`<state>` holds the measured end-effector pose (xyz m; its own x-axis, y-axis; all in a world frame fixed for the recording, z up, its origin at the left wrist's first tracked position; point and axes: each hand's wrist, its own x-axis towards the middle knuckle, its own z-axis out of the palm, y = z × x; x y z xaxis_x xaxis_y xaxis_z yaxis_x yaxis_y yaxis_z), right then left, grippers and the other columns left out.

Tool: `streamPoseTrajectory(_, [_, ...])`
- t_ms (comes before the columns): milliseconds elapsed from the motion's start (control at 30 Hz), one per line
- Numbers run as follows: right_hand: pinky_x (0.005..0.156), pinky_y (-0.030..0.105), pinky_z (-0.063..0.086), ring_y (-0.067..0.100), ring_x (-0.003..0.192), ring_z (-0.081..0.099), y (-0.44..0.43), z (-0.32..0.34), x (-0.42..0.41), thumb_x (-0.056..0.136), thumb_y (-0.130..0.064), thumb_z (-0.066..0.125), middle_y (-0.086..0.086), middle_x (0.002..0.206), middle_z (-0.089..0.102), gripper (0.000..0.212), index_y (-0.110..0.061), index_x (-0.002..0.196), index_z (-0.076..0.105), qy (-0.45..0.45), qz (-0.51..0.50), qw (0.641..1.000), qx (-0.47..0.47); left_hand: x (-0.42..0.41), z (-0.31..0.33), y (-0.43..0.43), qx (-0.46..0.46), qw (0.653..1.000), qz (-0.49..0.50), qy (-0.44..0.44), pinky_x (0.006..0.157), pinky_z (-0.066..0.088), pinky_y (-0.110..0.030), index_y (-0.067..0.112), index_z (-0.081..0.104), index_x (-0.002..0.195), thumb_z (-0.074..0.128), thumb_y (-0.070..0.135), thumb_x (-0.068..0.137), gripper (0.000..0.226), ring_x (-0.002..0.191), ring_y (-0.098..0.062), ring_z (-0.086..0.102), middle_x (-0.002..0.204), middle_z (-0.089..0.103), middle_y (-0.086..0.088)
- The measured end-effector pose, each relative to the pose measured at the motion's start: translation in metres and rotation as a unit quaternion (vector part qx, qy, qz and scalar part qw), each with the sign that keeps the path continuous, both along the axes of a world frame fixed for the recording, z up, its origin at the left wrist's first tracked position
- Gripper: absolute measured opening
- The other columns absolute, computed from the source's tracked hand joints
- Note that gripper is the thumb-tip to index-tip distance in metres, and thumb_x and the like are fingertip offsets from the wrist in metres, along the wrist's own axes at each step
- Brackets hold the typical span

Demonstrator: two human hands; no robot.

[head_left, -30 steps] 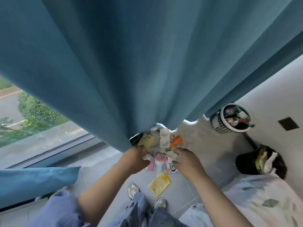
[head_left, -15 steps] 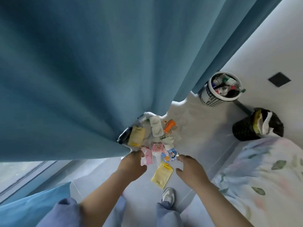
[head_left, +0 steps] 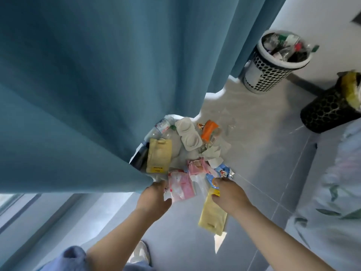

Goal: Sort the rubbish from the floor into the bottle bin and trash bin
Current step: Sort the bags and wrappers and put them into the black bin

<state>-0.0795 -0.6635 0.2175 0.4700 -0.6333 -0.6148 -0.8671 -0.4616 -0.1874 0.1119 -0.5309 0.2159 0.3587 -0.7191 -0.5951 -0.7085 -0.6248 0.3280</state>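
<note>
Rubbish (head_left: 187, 153) lies heaped on the floor (head_left: 263, 163) at centre frame, half under the curtain (head_left: 97, 85). Since a second ago the right hand (head_left: 227, 195) has drawn back from the heap and now pinches a yellow packet (head_left: 212, 214); the left hand (head_left: 154, 198) curls at a pink wrapper (head_left: 180, 185), grip unclear. White bottle bin (head_left: 267, 73) and black trash bin (head_left: 328, 112) wait upper right, so sorting continues.

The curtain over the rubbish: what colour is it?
Plain teal blue curtain, in the head view.
</note>
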Motion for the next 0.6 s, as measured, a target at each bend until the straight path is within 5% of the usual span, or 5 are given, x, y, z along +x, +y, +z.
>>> streamPoseTrajectory(233, [0.081, 0.028, 0.044, 0.023, 0.112, 0.055, -0.018, -0.145, 0.026, 0.088, -0.031, 0.058, 0.005, 0.123, 0.057, 0.042, -0.017, 0.128, 0.051, -0.068, 0.062, 0.994, -0.051, 0.031, -0.150, -0.046, -0.046, 0.998, -0.027, -0.016, 0.079, 0.050, -0.029, 0.017, 0.053, 0.103, 0.055, 0.039, 0.080, 0.032, 0.098, -0.023, 0.060, 0.105, 0.059, -0.003])
streamPoseTrajectory(333, [0.087, 0.031, 0.047, 0.025, 0.113, 0.054, -0.025, -0.188, 0.044, 0.086, -0.028, 0.058, 0.005, 0.122, 0.058, 0.040, -0.018, 0.125, 0.054, -0.117, 0.078, 0.986, -0.087, 0.055, -0.189, -0.068, -0.089, 0.996, -0.011, -0.020, 0.078, 0.047, -0.028, 0.018, 0.053, 0.118, 0.065, 0.037, 0.083, 0.042, 0.099, -0.021, 0.057, 0.114, 0.060, -0.002])
streamPoseTrajectory(433, [0.072, 0.031, 0.043, 0.025, 0.102, 0.055, -0.026, -0.215, 0.054, 0.085, -0.027, 0.056, 0.003, 0.107, 0.060, 0.022, -0.018, 0.104, 0.058, -0.141, 0.097, 0.978, -0.120, 0.073, -0.212, -0.071, -0.173, 0.983, 0.060, -0.012, 0.092, 0.046, -0.029, 0.019, 0.055, 0.121, 0.067, 0.031, 0.082, 0.042, 0.110, -0.019, 0.055, 0.120, 0.059, 0.003])
streamPoseTrajectory(600, [0.065, 0.030, 0.036, 0.023, 0.097, 0.056, -0.018, -0.220, 0.055, 0.084, -0.026, 0.057, 0.001, 0.101, 0.060, 0.016, -0.018, 0.098, 0.058, -0.142, 0.092, 0.977, -0.126, 0.096, -0.217, -0.048, -0.191, 0.978, 0.078, -0.042, 0.073, 0.047, -0.029, 0.011, 0.056, 0.105, 0.067, 0.028, 0.077, 0.034, 0.095, -0.027, 0.060, 0.103, 0.062, -0.007])
